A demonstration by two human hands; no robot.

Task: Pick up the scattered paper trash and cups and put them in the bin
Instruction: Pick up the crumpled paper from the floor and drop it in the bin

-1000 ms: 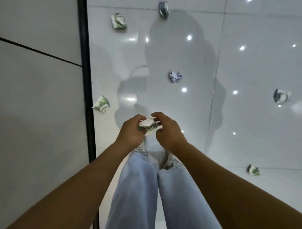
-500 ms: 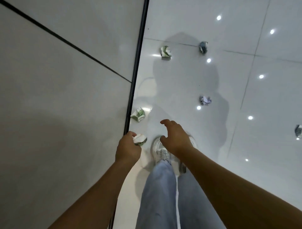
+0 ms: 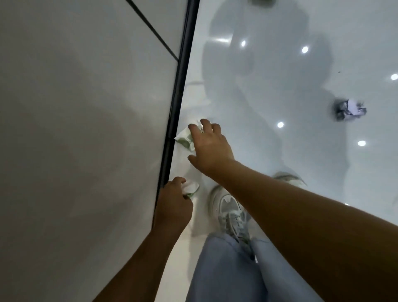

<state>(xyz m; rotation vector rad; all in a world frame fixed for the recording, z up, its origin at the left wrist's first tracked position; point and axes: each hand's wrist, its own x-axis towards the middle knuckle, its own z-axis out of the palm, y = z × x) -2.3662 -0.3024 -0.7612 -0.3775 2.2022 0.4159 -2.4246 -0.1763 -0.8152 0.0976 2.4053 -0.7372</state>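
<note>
A crushed white-and-green paper cup (image 3: 184, 138) lies on the glossy white floor against the black strip at the foot of the wall. My right hand (image 3: 210, 146) reaches over it with fingers spread, its fingertips at the cup and covering part of it. My left hand (image 3: 174, 204) hangs lower, curled around a crumpled white-and-green cup (image 3: 191, 188) that sticks out past the fingers. A crumpled grey-and-white paper ball (image 3: 350, 109) lies on the floor to the right. No bin is in view.
A grey panelled wall (image 3: 86, 129) fills the left half, edged by a black strip (image 3: 175, 107). My legs in light jeans and a white sneaker (image 3: 227, 204) stand at the bottom centre. Another dark scrap (image 3: 263, 1) shows at the top edge.
The view has dropped closer to the floor. My right hand has stretched forward from beside the left hand to the cup by the wall. My left hand still holds its crumpled cup.
</note>
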